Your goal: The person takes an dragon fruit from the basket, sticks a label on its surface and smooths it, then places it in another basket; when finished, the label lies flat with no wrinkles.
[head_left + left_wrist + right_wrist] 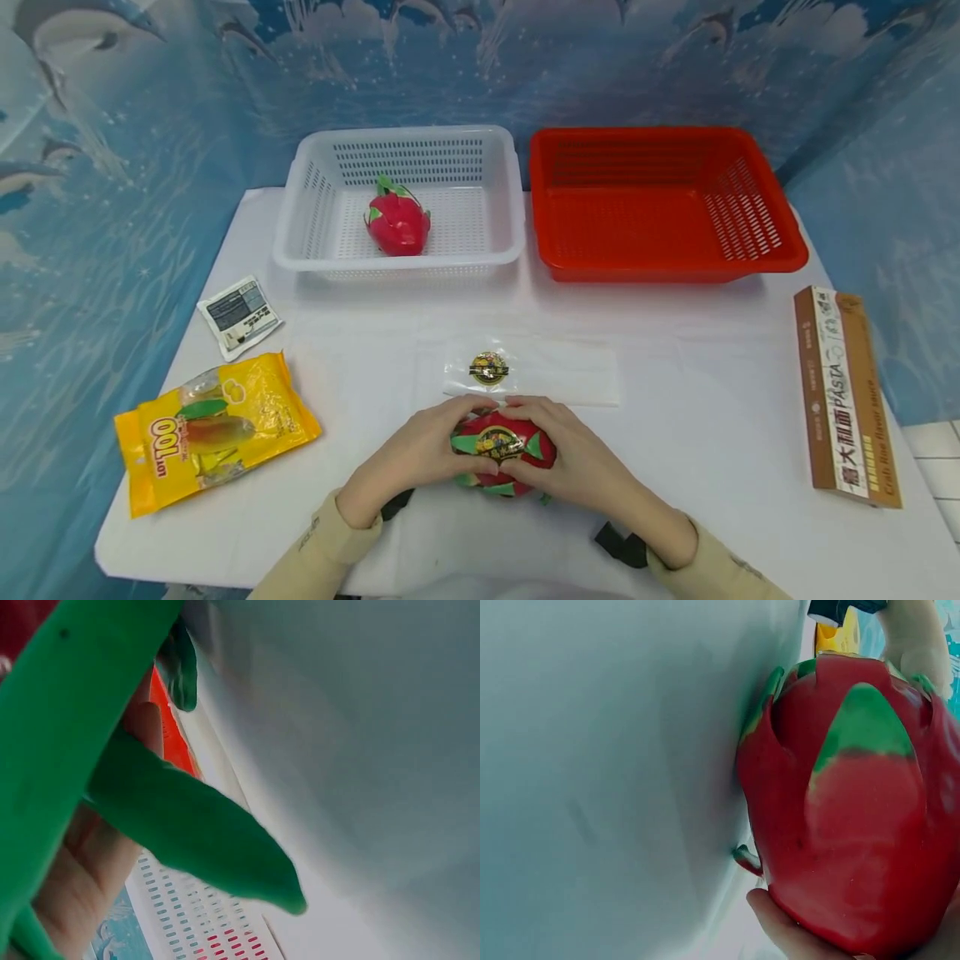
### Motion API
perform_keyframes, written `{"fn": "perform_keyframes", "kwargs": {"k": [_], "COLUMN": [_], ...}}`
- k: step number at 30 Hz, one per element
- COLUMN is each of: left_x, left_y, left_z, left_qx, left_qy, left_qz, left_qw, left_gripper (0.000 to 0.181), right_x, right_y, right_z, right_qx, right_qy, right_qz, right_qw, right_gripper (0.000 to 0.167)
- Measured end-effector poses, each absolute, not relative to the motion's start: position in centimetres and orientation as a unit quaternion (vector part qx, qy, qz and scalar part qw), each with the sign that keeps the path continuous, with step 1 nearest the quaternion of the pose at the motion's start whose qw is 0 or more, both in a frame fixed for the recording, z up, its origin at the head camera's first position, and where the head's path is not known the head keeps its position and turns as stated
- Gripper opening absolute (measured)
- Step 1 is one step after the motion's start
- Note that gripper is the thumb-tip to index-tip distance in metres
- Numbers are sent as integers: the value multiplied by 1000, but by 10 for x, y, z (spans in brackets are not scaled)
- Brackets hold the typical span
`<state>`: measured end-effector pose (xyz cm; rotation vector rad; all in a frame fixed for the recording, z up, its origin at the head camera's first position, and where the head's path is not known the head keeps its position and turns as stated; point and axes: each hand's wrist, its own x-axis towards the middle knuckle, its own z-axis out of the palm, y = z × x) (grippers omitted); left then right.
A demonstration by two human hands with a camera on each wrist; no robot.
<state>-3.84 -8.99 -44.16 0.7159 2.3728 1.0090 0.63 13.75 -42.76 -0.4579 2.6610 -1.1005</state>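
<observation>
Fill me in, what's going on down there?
A person's left hand and right hand together grip a red-and-green dragon fruit at the near side of the white table. A clear plastic bag lies just beyond it. Another dragon fruit sits in the white basket, beside the red basket.

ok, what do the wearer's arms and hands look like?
Left hand and right hand: bare, no gloves. Left sleeve and right sleeve: tan, reaching the wrists, each with a small dark marking, unreadable. A black piece shows beside each wrist; can't tell what it is.
</observation>
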Motion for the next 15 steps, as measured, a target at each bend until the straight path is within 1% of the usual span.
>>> {"fn": "perform_keyframes", "kwargs": {"k": [3, 8, 11, 15], "left_x": [-40, -45, -51, -61], "left_y": [-91, -87, -85, -83], "left_z": [-440, -437, -437, -439], "left_qx": [266, 267, 244, 208], "left_qy": [857, 846, 818, 776], "left_qz": [368, 385, 426, 470], "left_qw": [243, 256, 299, 364], "left_gripper": [65, 46, 39, 37], "right_x": [6, 9, 10, 10], "right_y": [135, 131, 128, 125], "right_z": [-429, -430, -430, -432], "right_qx": [-152, -145, -140, -146], "right_qy": [906, 916, 922, 930], "right_qz": [-382, -368, -354, -334], "right_qw": [102, 72, 65, 52], "right_gripper": [56, 55, 56, 55]}}
